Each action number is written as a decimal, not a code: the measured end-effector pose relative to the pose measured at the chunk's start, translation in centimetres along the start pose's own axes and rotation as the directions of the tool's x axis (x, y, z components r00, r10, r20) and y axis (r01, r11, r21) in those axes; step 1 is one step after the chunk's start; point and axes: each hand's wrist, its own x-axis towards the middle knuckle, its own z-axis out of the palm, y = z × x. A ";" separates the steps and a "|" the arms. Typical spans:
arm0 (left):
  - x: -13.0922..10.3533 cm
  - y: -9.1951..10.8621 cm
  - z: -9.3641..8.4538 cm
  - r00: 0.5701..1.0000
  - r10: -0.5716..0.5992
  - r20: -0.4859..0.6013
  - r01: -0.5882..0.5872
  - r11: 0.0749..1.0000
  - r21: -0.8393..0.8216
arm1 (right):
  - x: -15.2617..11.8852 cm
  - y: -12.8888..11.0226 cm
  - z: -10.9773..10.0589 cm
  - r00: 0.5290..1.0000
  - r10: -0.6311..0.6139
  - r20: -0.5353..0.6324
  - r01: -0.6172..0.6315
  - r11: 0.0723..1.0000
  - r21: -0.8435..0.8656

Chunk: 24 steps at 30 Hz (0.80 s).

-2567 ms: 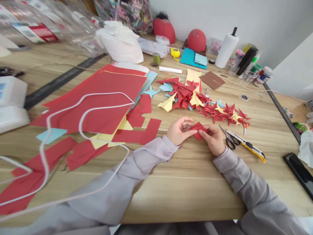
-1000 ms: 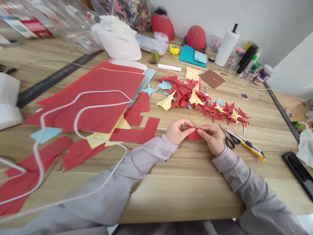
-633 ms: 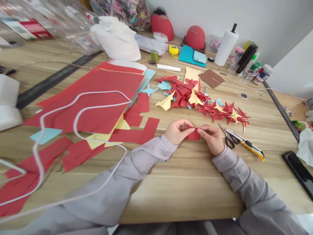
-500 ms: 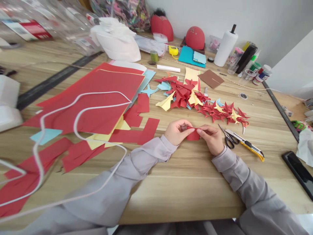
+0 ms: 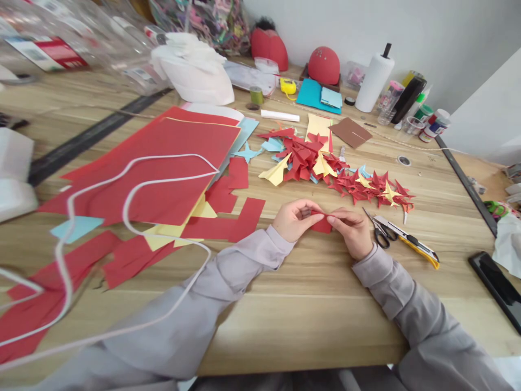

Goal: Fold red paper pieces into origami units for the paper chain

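A small piece of red paper [image 5: 322, 224] is pinched between my two hands, low over the wooden table. My left hand [image 5: 296, 219] grips its left side with thumb and fingers. On the other side, my right hand [image 5: 350, 229] holds it by the thumb and fingertips; part of the paper is hidden behind the fingers. Beyond my hands lies a pile of folded red, yellow and blue paper shapes [image 5: 303, 157], some of them pointed stars. Black-handled scissors [image 5: 382, 234] and a yellow utility knife [image 5: 411, 242] rest just right of my right hand.
Large red sheets [image 5: 163, 163] lie at left with a white cable [image 5: 134, 209] across them. Cut red strips [image 5: 246, 217] are near my left forearm. A black phone [image 5: 496, 288] is at the right edge. Bottles [image 5: 374, 81] and a tape measure [image 5: 287, 86] stand at the back.
The red paper shows less of its lower part below my fingers, as if tilted or folded up slightly. Both hands stay in nearly the same place.
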 end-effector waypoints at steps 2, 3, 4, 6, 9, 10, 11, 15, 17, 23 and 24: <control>0.0 0.1 -0.1 1.000 -0.006 0.007 0.006 1.000 0.005 | 0.0 0.1 0.0 1.000 -0.005 -0.006 0.005 1.000 0.001; 0.0 0.1 -0.1 1.000 -0.002 0.001 0.002 1.000 0.017 | 0.0 0.2 0.0 1.000 -0.002 -0.015 0.002 1.000 0.007; 0.0 0.1 -0.1 1.000 0.007 -0.011 -0.006 1.000 0.030 | 0.0 0.2 0.0 1.000 0.004 -0.023 -0.003 1.000 0.013; 0.0 0.1 -0.1 0.999 0.024 -0.036 -0.023 0.999 0.049 | -0.1 0.3 0.0 0.999 0.015 -0.042 -0.014 1.000 0.021; 0.0 0.1 -0.1 0.998 0.037 -0.059 -0.033 0.997 0.065 | -0.1 0.4 0.1 0.998 0.027 -0.057 -0.026 1.000 0.017; 0.0 0.1 -0.1 0.997 0.037 -0.061 -0.033 0.997 0.068 | -0.1 0.4 0.1 0.998 0.031 -0.061 -0.030 0.999 0.015; 0.0 0.1 -0.1 0.997 0.036 -0.062 -0.032 0.997 0.068 | -0.1 0.4 0.1 0.997 0.035 -0.065 -0.034 0.999 0.014; 0.0 0.0 -0.1 0.998 0.037 -0.058 -0.032 0.996 0.079 | 0.0 0.5 0.1 0.997 0.044 -0.066 -0.043 0.999 0.021; 0.0 0.0 -0.1 0.998 0.038 -0.059 -0.033 0.995 0.090 | 0.0 0.5 0.0 0.997 0.045 -0.062 -0.043 0.999 0.031; 0.0 0.1 -0.1 0.998 0.038 -0.057 -0.032 0.994 0.107 | 0.0 0.5 0.0 0.998 0.044 -0.055 -0.041 0.998 0.043; 0.0 0.1 -0.1 0.998 0.041 -0.057 -0.035 0.993 0.112 | 0.0 0.5 0.0 0.997 0.046 -0.055 -0.044 0.998 0.039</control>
